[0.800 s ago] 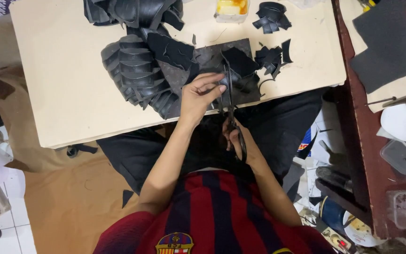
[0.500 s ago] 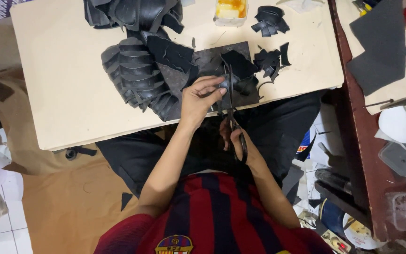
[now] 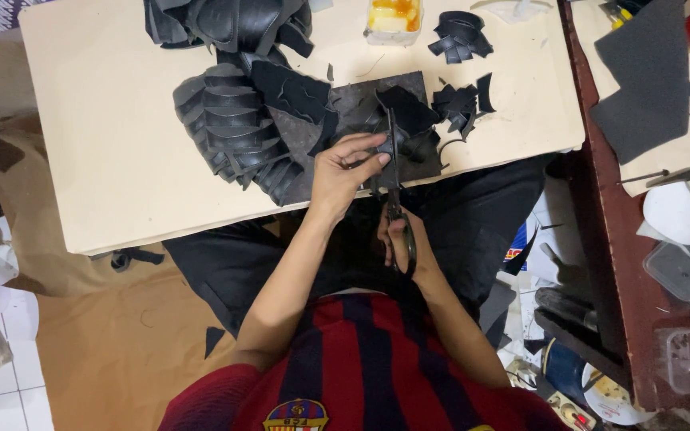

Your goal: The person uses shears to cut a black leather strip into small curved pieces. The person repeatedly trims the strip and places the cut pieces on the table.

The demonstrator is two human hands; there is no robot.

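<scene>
A cream-coloured table (image 3: 121,160) fills the upper part of the view, and the person sits at its near edge cutting black sheet material with scissors. Beyond the fingers of both hands, further up the table, lies a fan of overlapping black strips (image 3: 229,128), and above that a bigger heap of black pieces (image 3: 225,20). To the far side of the fingertips, up and right, sit small bundles of black offcuts (image 3: 458,36), with a small clear tub (image 3: 393,17) of yellowish stuff near them at the table's back edge. The left hand (image 3: 343,172) curls over the table edge, its fingers (image 3: 365,145) closed in a pinch on a black piece (image 3: 405,120) that rests on a dark mat just past the fingertips. The right hand (image 3: 397,239) sits below the table edge, close under the left, fingers wrapped through the handles of the scissors (image 3: 393,172), whose blades run up between the left fingertips and into the black piece. The blades look nearly closed, though this is hard to tell. The step in hand appears to be trimming this piece along a line; the next snip would probably call for the left fingers to keep the material taut and turned to the blades while the right hand reopens and advances them.
</scene>
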